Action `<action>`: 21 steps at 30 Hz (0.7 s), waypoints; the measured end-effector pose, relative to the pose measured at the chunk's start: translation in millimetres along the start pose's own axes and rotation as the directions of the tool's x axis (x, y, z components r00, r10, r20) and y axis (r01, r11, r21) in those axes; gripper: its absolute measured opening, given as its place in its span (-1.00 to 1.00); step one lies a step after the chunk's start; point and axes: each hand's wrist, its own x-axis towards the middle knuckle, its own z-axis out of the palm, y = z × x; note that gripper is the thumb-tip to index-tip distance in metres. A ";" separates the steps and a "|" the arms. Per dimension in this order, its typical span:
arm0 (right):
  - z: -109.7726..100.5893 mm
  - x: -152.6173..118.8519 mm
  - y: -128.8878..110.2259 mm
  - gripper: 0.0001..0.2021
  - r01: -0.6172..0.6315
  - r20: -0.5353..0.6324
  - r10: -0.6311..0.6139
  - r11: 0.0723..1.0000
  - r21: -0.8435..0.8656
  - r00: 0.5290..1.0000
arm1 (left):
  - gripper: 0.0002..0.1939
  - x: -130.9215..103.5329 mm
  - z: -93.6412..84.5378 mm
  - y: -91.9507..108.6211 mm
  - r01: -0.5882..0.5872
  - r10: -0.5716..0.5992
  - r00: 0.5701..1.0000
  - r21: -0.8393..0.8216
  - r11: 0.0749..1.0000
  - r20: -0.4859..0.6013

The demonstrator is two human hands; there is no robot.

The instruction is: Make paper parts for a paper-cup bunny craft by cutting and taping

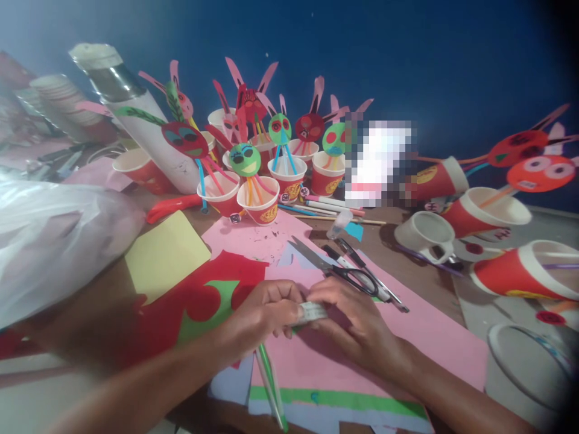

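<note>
My left hand (280, 307) and my right hand (344, 313) meet over the pink paper (389, 343), fingers closed. Between them they pinch a small whitish piece with faint marks (313, 311); its kind is unclear and fingers cover its ends. Black-handled scissors (335, 265) lie just beyond my right hand, beside a craft knife (384, 283). Below my left wrist rests a slim green-and-clear stick, perhaps a pen (270, 386). Red paper (172, 313) and a cut green piece (217, 301) spread under my left forearm.
Several red paper cups with straw-and-paper bunny figures (260, 202) stand at the back. A white mug (425, 235) and tipped cups (502, 268) are on the right. A plastic bag (58, 241) and yellow paper (167, 256) lie left. Markers (330, 205) lie before the cups.
</note>
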 end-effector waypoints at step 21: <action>6.6 -1.4 3.2 -0.91 -0.108 -0.188 0.164 0.955 0.276 0.968 | -0.80 -0.7 -3.6 -0.5 -0.174 0.204 0.970 -0.208 0.963 0.132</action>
